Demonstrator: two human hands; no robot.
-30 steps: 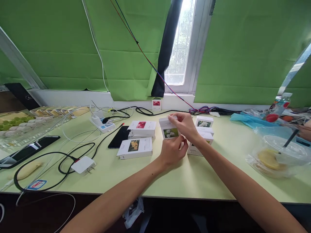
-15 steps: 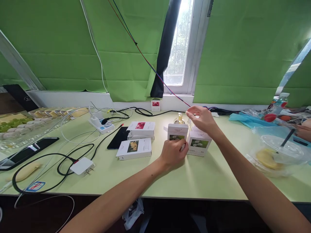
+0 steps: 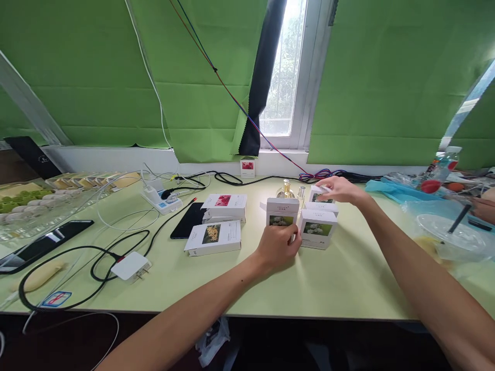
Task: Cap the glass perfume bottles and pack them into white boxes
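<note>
My left hand is wrapped round the lower part of an upright white box with a green picture, its top flap raised. Just right of it stands another white box with a white-flower picture. Behind that one is a further white box. My right hand reaches over this rear box, fingertips at its top edge; the fingers are bent, and the box partly hides them. Two small glass bottles with gold or silver caps stand behind the boxes.
Two white boxes lie left of centre beside a black tablet. Further left are a power strip, a white charger and cables. A lidded cup in plastic stands right, near another person's hand.
My right hand has moved right and slightly down, from above the bottles to the rear box. My left hand stays round its box, almost unmoved.
</note>
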